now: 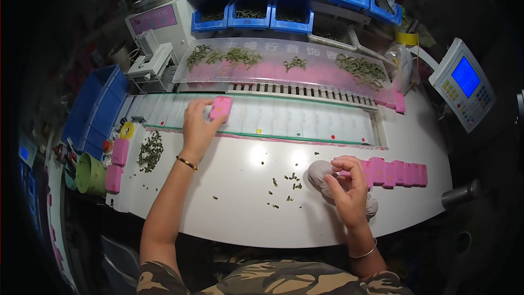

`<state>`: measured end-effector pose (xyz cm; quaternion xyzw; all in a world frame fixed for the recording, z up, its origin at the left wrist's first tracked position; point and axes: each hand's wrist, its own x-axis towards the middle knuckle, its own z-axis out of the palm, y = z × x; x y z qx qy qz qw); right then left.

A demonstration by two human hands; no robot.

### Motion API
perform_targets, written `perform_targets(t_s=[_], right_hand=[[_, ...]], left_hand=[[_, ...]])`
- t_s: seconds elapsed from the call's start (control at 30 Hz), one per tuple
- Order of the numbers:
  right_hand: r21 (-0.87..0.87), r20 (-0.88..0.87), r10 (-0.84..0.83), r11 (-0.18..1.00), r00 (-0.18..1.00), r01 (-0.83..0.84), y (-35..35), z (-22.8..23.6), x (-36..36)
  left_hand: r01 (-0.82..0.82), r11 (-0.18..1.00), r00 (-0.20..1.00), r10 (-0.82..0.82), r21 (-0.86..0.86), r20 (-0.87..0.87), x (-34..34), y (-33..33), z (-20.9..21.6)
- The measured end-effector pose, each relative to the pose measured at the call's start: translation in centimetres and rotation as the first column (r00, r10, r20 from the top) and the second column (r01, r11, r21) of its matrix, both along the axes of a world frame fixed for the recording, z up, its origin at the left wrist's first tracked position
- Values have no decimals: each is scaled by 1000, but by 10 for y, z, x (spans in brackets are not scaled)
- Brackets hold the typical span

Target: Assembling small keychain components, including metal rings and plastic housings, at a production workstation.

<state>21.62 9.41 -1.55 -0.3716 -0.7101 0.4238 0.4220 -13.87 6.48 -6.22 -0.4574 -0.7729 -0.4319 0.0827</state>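
Note:
My left hand (199,123) is closed on a pink block (221,108), gripping its side between thumb and fingers above the long white panelled strip (262,116) with a green edge. Over the front right of the table, my right hand (348,188) is half curled, thumb and fingertips apart, with nothing visible between them. Right beside it sits a rounded greyish cloth bundle (318,173), partly covered by the hand. A row of several pink blocks (390,173) begins just behind its fingers and runs rightward. Small dark green pieces (295,177) lie scattered between my hands.
A pile of green pieces (150,152) lies at the left, near stacked pink blocks (113,178) and a green cup (89,173). Behind the strip, a clear tray (273,57) bears green rings. Blue bins (251,19) stand farther back. A control panel (464,82) rises at the right.

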Motion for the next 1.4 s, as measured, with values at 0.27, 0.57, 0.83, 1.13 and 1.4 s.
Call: perform_targets(t_s=[0.27,0.57,0.83,1.13,1.4], right_hand=[[401,540,-39,890,841,-216,1,9,12],[338,682,-41,903,730,-265,20,10,27],[108,290,-330,944,898,312,73,39,110],[149,532,-605,756,593,637,167,-33,319],[-436,273,-418,749,866,499,138,-23,323]], left_hand=[[-52,987,974,16,-154,-224,18,3,8],[762,534,587,-808,-367,43,202,-74,13],[729,437,479,-875,-527,-64,216,-15,-6],[599,606,657,-746,-524,-112,211,15,-9],[401,685,828,-555,-609,-79,128,-39,5]])
